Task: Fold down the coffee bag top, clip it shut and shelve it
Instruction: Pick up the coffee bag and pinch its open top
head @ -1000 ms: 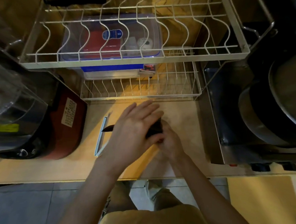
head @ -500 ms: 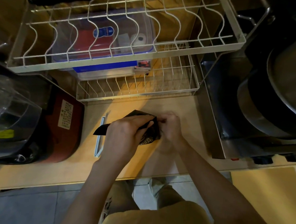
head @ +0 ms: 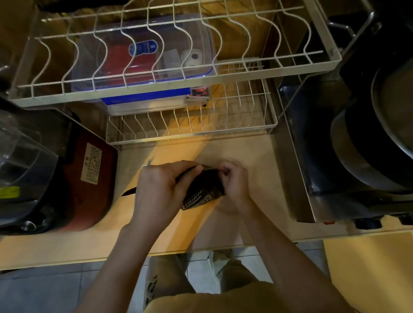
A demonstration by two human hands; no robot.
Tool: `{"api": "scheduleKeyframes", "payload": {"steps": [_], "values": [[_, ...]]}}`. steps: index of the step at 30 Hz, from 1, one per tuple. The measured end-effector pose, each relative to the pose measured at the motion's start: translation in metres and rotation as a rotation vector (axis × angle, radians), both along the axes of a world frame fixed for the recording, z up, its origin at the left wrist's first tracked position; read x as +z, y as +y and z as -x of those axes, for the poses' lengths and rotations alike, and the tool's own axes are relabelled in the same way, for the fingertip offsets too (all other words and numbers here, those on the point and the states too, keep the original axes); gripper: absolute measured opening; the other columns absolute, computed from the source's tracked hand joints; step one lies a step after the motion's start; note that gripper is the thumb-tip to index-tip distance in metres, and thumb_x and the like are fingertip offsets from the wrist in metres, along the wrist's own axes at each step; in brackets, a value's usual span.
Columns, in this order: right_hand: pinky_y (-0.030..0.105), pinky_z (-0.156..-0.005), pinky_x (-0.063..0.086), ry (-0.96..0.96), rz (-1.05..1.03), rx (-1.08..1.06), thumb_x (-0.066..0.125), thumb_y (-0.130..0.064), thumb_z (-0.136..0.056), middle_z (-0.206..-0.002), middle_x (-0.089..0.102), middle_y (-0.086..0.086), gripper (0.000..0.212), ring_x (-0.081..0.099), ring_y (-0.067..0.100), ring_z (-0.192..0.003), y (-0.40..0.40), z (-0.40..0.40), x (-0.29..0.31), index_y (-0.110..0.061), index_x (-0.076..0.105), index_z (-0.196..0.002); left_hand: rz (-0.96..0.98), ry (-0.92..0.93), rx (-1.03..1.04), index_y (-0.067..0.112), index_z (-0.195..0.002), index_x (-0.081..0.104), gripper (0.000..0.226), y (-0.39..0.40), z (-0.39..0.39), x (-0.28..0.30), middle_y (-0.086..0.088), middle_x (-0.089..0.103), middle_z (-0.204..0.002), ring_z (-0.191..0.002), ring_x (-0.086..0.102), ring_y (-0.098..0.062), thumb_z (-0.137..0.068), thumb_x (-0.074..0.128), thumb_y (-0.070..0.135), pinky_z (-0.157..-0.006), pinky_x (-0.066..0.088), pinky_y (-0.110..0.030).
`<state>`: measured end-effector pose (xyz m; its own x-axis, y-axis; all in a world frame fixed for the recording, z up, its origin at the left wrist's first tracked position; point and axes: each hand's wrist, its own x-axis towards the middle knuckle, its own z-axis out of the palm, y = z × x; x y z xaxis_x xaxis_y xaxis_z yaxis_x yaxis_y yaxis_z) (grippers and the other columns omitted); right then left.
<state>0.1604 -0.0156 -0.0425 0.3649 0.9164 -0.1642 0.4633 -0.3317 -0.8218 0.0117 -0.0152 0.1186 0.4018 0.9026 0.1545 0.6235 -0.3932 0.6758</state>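
a: what's different from a second ago?

b: back then the left hand point(head: 162, 190) lay flat with fingers spread over the coffee bag point(head: 202, 188), hiding most of it. now those fingers are curled and pinching the bag's top edge at about 10 o'clock of the bag, and the black bag with its white lettering shows between the hands.

a: and the right hand point(head: 233, 181)?

b: its fingers are pressed together in a pinch on the top edge at roughly 2 o'clock of the bag. so both hands hold the same edge, one at each end.

a: where is the bag exactly?

b: on the wooden counter point(head: 244, 153), or just above it; i can't tell if it rests or is lifted. it sits near the middle of the view, at 6 o'clock from the lower wire rack point(head: 190, 131).

a: what does that mean for the task?

b: i judge the fold is under way: flattening has given way to rolling the top down. nothing is clipped yet.

a: is the clip about?

b: a pale strip point(head: 149, 163) peeks out past the left hand at 11 o'clock. it may be the clip, but most of it is hidden.

a: and shelving?

b: not begun. the rack space at 12 o'clock, right of the clear storage box point(head: 143, 57), looks free.
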Motion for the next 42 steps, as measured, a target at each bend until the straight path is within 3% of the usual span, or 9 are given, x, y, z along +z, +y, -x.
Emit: {"api": "scheduleKeyframes", "payload": {"steps": [5, 10, 17, 23, 27, 31, 34, 36, 42], "values": [[0.011, -0.069, 0.046, 0.134, -0.018, -0.083, 0.058, 0.009, -0.077, -0.084, 0.066, 0.003, 0.021, 0.061, 0.015, -0.077, -0.016, -0.016, 0.007, -0.002, 0.069, -0.091, -0.012, 0.002, 0.141, 0.008, -0.090, 0.071, 0.019, 0.007, 0.000, -0.002, -0.009, 0.074, -0.078, -0.068, 0.064, -0.014, -0.081, 0.057, 0.019, -0.059, 0.048, -0.024], [0.032, -0.078, 0.052, 0.116, 0.040, -0.050, 0.062, 0.008, -0.070, -0.098, 0.061, 0.010, 0.029, 0.060, 0.022, -0.084, -0.043, 0.001, -0.008, -0.005, 0.067, -0.096, -0.018, -0.007, 0.173, 0.008, -0.089, 0.071, 0.017, 0.010, -0.006, -0.003, -0.009, 0.073, -0.077, -0.066, 0.062, -0.014, -0.081, 0.058, 0.016, -0.059, 0.046, -0.023], [0.017, -0.060, 0.029, -0.098, -0.094, -0.128, 0.066, 0.009, -0.060, -0.067, 0.057, 0.014, 0.018, 0.044, 0.014, -0.073, -0.047, 0.016, -0.018, -0.003, 0.053, -0.061, -0.011, 0.049, 0.100, 0.009, -0.089, 0.070, 0.024, 0.008, -0.015, -0.003, -0.012, 0.073, -0.077, -0.066, 0.065, -0.025, -0.083, 0.052, 0.024, -0.060, 0.052, -0.032], [0.014, -0.060, 0.023, -0.169, -0.094, -0.034, 0.044, -0.016, -0.065, -0.069, 0.052, 0.011, 0.010, 0.040, 0.014, -0.076, -0.054, 0.009, -0.025, -0.007, 0.047, -0.061, -0.070, 0.054, 0.017, 0.013, -0.087, 0.071, 0.035, 0.003, -0.018, -0.004, -0.011, 0.074, -0.072, -0.060, 0.066, -0.027, -0.082, 0.045, 0.035, -0.055, 0.054, -0.038], [0.024, -0.067, 0.034, -0.162, 0.101, 0.073, 0.061, -0.004, -0.068, -0.075, 0.053, 0.009, 0.005, 0.051, 0.027, -0.088, -0.045, 0.000, -0.012, -0.003, 0.057, -0.070, -0.026, 0.075, -0.025, 0.016, -0.090, 0.070, 0.029, 0.007, -0.020, -0.005, -0.009, 0.075, -0.079, -0.068, 0.067, -0.026, -0.082, 0.048, 0.033, -0.060, 0.055, -0.041], [0.031, -0.081, 0.044, -0.061, 0.166, 0.226, 0.063, -0.021, -0.057, -0.099, 0.063, 0.015, 0.039, 0.054, 0.030, -0.103, -0.043, -0.015, 0.018, -0.004, 0.063, -0.092, -0.016, 0.116, -0.039, 0.017, -0.096, 0.068, 0.023, 0.020, -0.019, -0.002, -0.008, 0.074, -0.089, -0.080, 0.065, -0.026, -0.085, 0.053, 0.030, -0.069, 0.055, -0.045], [0.035, -0.103, 0.037, 0.092, 0.114, 0.297, 0.073, -0.030, -0.057, -0.134, 0.047, 0.008, 0.085, 0.039, 0.021, -0.126, -0.039, -0.020, 0.045, -0.014, 0.038, -0.133, -0.006, 0.149, -0.101, 0.015, -0.098, 0.068, 0.018, 0.026, -0.021, 0.000, -0.010, 0.073, -0.092, -0.083, 0.064, -0.027, -0.086, 0.058, 0.023, -0.071, 0.055, -0.046], [0.038, -0.109, 0.034, 0.249, 0.077, 0.376, 0.084, -0.029, -0.053, -0.143, 0.039, 0.002, 0.106, 0.034, 0.015, -0.133, -0.030, -0.020, 0.060, -0.024, 0.025, -0.141, -0.007, 0.160, -0.170, 0.015, -0.097, 0.068, 0.017, 0.030, -0.022, 0.002, -0.010, 0.073, -0.089, -0.080, 0.065, -0.027, -0.086, 0.057, 0.022, -0.069, 0.055, -0.046], [0.030, -0.099, 0.044, 0.263, 0.079, 0.490, 0.084, -0.007, -0.058, -0.125, 0.056, 0.000, 0.089, 0.050, 0.010, -0.116, -0.011, -0.016, 0.075, -0.019, 0.039, -0.133, 0.015, 0.010, -0.206, 0.021, -0.116, 0.057, 0.038, 0.034, -0.009, 0.013, -0.002, 0.066, -0.113, -0.103, 0.060, -0.016, -0.081, 0.056, 0.036, -0.087, 0.052, -0.039]]}}
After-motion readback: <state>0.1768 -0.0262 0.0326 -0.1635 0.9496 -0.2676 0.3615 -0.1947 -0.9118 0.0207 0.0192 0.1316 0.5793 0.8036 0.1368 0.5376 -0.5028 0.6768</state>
